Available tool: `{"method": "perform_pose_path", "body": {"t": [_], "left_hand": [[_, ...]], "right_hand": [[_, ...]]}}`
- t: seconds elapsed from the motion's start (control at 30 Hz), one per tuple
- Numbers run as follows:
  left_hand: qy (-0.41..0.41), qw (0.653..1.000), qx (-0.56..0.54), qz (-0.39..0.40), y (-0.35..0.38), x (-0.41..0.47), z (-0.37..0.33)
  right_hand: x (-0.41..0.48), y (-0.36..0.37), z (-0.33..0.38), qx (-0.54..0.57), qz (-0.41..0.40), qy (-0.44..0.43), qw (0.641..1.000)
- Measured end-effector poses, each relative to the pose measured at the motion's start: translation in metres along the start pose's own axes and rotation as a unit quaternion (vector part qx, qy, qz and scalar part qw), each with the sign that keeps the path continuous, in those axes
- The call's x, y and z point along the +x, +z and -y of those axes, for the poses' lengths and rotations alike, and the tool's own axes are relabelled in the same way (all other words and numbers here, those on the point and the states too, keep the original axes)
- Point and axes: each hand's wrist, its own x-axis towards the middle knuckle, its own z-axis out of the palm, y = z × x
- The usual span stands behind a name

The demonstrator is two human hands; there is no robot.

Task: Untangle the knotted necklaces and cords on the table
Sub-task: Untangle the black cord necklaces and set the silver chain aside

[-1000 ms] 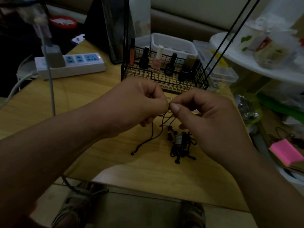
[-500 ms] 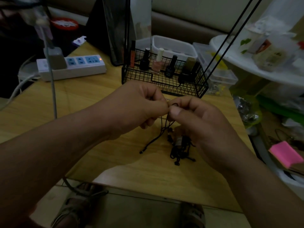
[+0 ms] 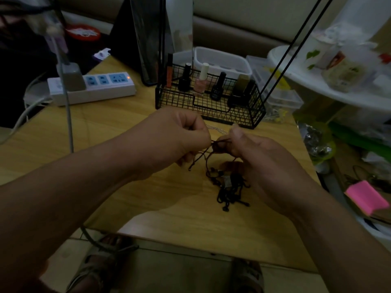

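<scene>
A tangle of black cords with small beads and a metal charm lies on the wooden table, partly under my right hand. My left hand and my right hand hover just above it, fingertips a short gap apart. Both pinch a thin dark cord stretched taut between them. Loops of that cord hang down to the tangle, and a loose end dangles under my left hand. A thin silver chain lies on the table behind my fingers.
A black wire basket with nail polish bottles stands just behind my hands. A white power strip lies at the back left, its grey cable running off the table's front edge. A pink pad and clutter lie right of the table.
My hands have drawn slightly apart, pulling a short stretch of cord taut between them. The dangling loose end has risen off the table toward my left hand.
</scene>
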Motion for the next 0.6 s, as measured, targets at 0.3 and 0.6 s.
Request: {"method": "perform_pose_path", "body": {"t": [0.3,0.6], "left_hand": [[0.003,0.999,0.028,0.015,0.000,-0.005,0.004],[0.019,0.993,-0.076,-0.086,-0.002,-0.007,0.009]], "right_hand": [[0.002,0.007,0.016,0.222,-0.150,-0.040,0.963],[-0.007,-0.009,0.046,0.198,-0.142,-0.129,0.961]]}}
